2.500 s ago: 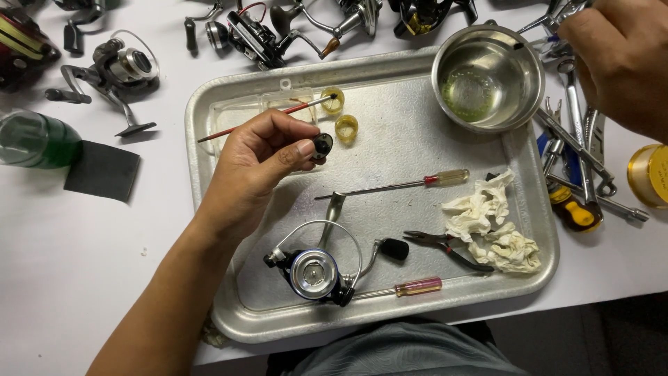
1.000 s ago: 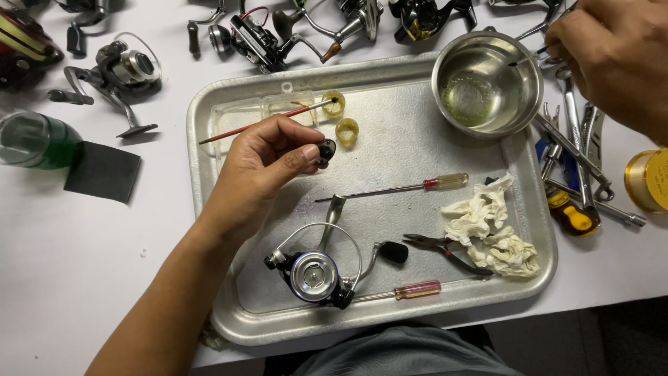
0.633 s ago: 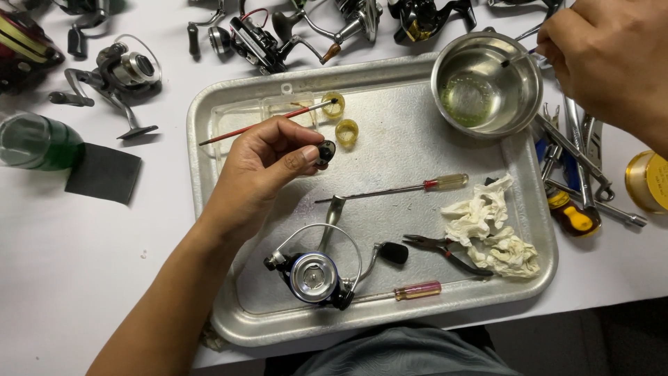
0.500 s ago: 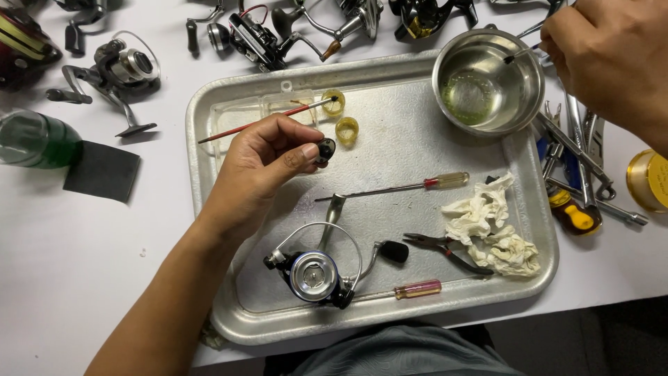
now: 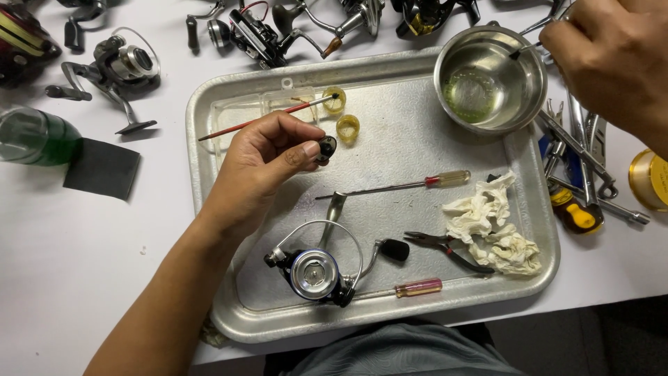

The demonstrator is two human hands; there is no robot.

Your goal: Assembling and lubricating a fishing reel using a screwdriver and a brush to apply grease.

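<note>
Black reel part (image 5: pixel 325 147) pinched in my left hand (image 5: pixel 268 163), over the tray (image 5: pixel 209 139).
Steel bowl (image 5: pixel 518 104) lies up-right; my right hand (image 5: pixel 612 56) grips a thin brush (image 5: pixel 523 49) there.

On the tray (image 5: pixel 229 306), the reel (image 5: pixel 316 271) lies nearest me, pliers (image 5: pixel 445 249) and crumpled rag (image 5: pixel 497 226) to its right. My left hand (image 5: pixel 268 163) hovers mid-tray pinching a small part (image 5: pixel 325 147). Far right, my right hand (image 5: pixel 612 56) holds, I think, a thin tool into the bowl (image 5: pixel 490 76)
</note>
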